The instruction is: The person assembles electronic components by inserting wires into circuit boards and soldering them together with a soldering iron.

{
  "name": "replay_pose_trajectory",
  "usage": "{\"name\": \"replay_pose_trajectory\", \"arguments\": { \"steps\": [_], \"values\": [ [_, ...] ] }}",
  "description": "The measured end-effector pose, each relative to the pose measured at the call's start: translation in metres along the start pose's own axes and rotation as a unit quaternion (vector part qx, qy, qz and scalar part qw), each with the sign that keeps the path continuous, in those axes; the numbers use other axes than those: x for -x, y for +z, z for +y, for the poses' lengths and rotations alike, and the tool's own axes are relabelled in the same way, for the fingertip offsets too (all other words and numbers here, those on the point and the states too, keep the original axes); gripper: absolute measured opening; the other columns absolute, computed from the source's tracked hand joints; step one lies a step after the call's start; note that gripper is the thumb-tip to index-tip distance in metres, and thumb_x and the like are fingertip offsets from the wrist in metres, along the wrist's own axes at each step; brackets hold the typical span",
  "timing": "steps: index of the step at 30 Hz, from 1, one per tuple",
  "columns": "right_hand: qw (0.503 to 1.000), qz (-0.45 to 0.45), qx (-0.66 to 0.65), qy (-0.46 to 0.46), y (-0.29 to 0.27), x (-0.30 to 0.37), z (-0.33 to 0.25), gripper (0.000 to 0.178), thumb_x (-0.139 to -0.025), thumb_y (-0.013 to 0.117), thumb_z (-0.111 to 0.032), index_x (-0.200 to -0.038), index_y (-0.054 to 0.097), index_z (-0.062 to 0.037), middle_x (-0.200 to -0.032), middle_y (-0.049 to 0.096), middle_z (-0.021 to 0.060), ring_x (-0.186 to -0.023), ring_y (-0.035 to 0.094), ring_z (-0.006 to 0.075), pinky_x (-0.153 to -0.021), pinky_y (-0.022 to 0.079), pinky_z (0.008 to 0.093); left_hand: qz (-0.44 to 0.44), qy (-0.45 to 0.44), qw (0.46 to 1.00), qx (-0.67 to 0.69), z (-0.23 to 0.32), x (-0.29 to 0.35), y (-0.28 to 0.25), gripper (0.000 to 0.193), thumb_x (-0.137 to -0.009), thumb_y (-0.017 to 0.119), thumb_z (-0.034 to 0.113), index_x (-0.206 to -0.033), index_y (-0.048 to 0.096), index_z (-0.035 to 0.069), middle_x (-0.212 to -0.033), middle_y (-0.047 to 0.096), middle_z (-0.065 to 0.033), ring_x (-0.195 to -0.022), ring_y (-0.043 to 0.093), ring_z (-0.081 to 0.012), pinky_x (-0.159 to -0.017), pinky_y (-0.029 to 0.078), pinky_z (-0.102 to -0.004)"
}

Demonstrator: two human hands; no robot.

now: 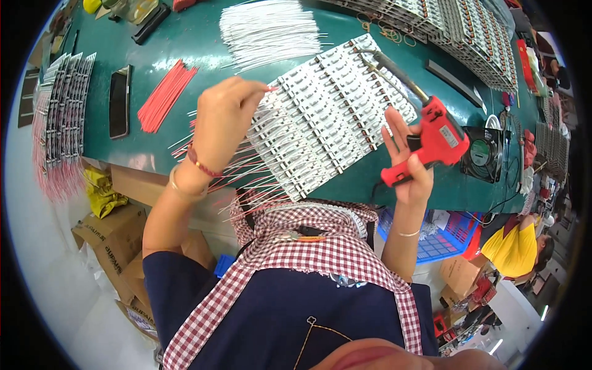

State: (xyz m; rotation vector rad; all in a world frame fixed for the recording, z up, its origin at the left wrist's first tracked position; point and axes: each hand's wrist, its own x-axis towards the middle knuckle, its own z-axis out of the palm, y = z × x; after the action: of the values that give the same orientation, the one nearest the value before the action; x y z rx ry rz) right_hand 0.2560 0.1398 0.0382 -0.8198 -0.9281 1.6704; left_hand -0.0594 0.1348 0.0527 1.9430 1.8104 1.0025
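Observation:
A white circuit board panel (pixel 330 114) with rows of small parts lies at a slant on the green table, thin red and white wires (pixel 246 176) sticking out from its left side. At its upper left edge, my left hand (pixel 225 114) has thumb and forefinger pinched together; what they hold, if anything, is too small to make out. My right hand (pixel 410 163) grips a red soldering gun (pixel 441 137) over the panel's right side. The gun's long metal tip points up and left across the panel's upper right corner. Some of my right fingers are loosely extended.
Left of the panel lie a red wire bundle (pixel 168 97), a black phone (pixel 120 102) and stacked wired boards (pixel 65 117). White wires (pixel 268 34) lie beyond it. Board stacks (pixel 475 43) and a black fan (pixel 482 154) are at right. A person in yellow (pixel 515 250) is beyond.

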Motion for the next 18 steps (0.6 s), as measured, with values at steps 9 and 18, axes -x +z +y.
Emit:
{"name": "replay_pose_trajectory", "arguments": {
  "steps": [9,18],
  "values": [
    [0.999,-0.031,-0.010,0.039,-0.004,0.003,0.016,0.049,-0.077,0.070,-0.018,-0.119,0.049,-0.0041,-0.137,0.041,0.0328,-0.135,0.032,0.0437,-0.116,0.015,0.0527,0.014,-0.025,0.999,-0.039,-0.014,-0.002,0.018,0.007,-0.081,0.066,0.005,-0.086,0.069,0.001,-0.076,0.066,-0.0127,-0.062,0.063,-0.0235,-0.057,0.047,-0.0314],
    [0.996,0.043,0.080,-0.005,0.017,0.018,0.003,0.062,-0.076,0.069,-0.016,-0.129,0.043,0.0038,-0.134,0.044,0.0320,-0.134,0.035,0.0435,-0.114,0.020,0.0530,-0.036,0.081,0.991,-0.100,-0.039,0.001,0.010,0.012,-0.075,0.064,0.000,-0.087,0.066,0.002,-0.075,0.061,-0.0112,-0.067,0.062,-0.0248,-0.060,0.050,-0.0350]
  ]
}}
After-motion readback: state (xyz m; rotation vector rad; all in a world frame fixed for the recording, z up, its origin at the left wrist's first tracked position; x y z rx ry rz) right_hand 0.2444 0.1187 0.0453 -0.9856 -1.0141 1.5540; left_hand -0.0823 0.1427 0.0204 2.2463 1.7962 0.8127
